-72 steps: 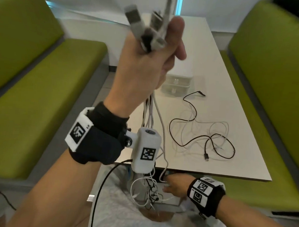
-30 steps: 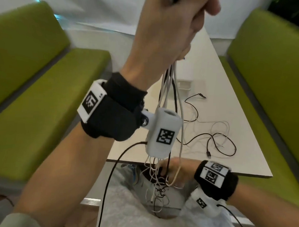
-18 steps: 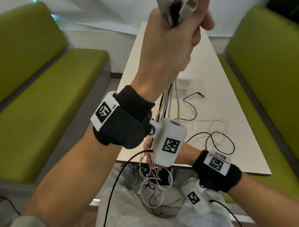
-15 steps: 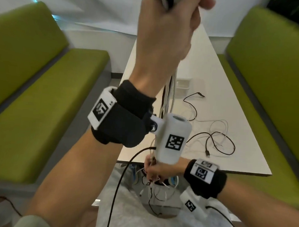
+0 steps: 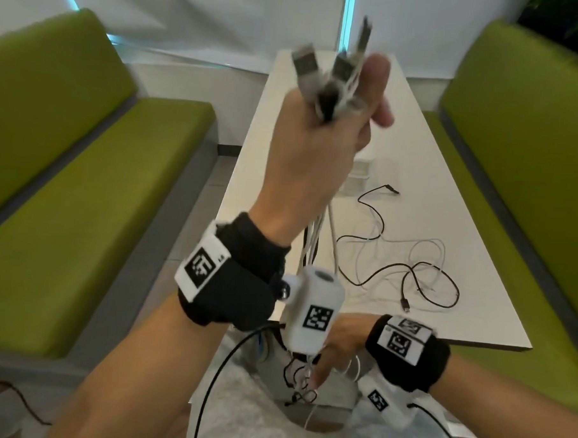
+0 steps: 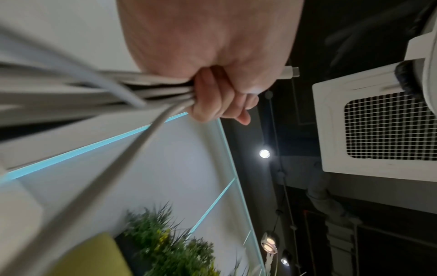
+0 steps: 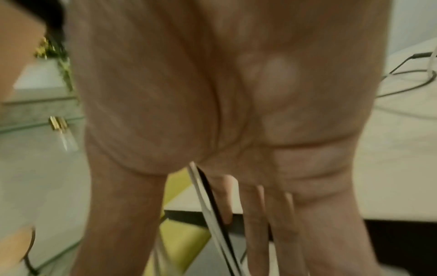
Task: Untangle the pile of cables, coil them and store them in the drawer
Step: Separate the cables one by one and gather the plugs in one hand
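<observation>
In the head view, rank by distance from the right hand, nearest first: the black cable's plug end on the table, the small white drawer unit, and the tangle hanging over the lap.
From the right hand:
1. Hanging tangle, at its fingertips, below the table edge.
2. Black cable's plug end, on the near table, just beyond the wrist.
3. White drawer unit, mid-table, partly behind the raised left hand.

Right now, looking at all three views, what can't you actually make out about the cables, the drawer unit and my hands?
- Drawer unit, head view: mostly hidden behind the left hand; open or shut cannot be told.
- Cable plugs above that hand's grip: motion-blurred, types unreadable.
- Right hand, head view: partly behind the left wrist camera.
- Right wrist view: blurred; two cable strands pass between thumb and fingers, grip unclear.
- Hanging tangle: strands too thin to count.
</observation>
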Tool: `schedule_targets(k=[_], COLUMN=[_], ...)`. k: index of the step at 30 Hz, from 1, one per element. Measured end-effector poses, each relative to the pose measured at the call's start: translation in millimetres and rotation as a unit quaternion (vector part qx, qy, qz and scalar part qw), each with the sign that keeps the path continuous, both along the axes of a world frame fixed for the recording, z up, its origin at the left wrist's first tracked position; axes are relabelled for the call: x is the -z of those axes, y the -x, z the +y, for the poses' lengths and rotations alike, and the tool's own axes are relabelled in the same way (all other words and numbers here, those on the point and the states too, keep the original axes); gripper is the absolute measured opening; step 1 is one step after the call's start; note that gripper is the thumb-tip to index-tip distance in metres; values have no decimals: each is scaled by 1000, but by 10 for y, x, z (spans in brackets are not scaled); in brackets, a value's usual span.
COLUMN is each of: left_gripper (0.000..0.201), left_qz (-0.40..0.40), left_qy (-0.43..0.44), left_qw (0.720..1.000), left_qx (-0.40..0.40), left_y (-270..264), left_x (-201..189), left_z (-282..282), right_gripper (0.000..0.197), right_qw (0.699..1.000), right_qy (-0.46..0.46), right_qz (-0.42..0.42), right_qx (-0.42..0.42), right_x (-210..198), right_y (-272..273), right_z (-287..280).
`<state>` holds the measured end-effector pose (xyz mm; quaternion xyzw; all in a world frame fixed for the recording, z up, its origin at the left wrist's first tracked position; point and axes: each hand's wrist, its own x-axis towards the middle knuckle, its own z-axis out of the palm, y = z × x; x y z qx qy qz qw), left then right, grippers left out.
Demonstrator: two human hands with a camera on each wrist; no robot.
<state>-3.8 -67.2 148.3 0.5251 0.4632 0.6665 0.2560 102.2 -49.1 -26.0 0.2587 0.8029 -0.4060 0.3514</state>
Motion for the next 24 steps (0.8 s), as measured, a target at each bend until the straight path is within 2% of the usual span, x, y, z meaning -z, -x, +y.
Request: schedule_targets(k=[2, 3, 6, 7, 8, 10, 13, 15, 17, 19, 20, 21, 24], left_gripper=[40, 40, 38, 38, 38, 36, 38, 42, 43, 42, 42, 43, 44], left_qz=[-21, -32, -41, -56, -61, -64, -76, -83, -97, -97, -95, -92, -83], left_qy=[2, 11, 23, 22, 20, 17, 1, -17, -46, -68, -72, -73, -52], left_qw=[999, 999, 999, 998, 998, 998, 997, 996, 994, 993, 993, 993, 995], left_qx=[-32, -9, 0, 9, 7, 2, 11, 9, 10, 11, 16, 18, 16], left_y=[-46, -52, -29, -47, -57, -77, -123, -99, -43, 3, 25, 44, 47], left_x=[283, 275, 355, 380, 388, 370, 322, 275, 223, 148, 117, 106, 171], left_z=[-64, -100, -13, -32, -22, -13, -12, -21, -32, -58, -56, -57, -34], right_gripper=[36, 45, 93, 98, 89, 50, 4, 23, 25, 16, 29, 38, 46], right_qw=[1000, 999, 993, 990, 985, 968, 971, 978, 984, 991, 992, 993, 992], right_qy=[13, 8, -35, -26, -6, 0, -52, -18, -29, -59, -69, -72, -87], right_qz=[22, 39, 115, 141, 173, 244, 228, 201, 167, 115, 100, 94, 88], right_qx=[-2, 1, -11, 2, 26, 57, 39, 50, 50, 31, 32, 23, -24], right_x=[-134, -190, -376, -450, -529, -547, -405, -302, -106, 202, 283, 323, 203], right_y=[-32, -46, -98, -120, -112, -48, 30, 40, 0, -57, -89, -107, -166], right_z=[111, 167, 344, 400, 420, 382, 211, 82, 50, 35, 31, 48, 141])
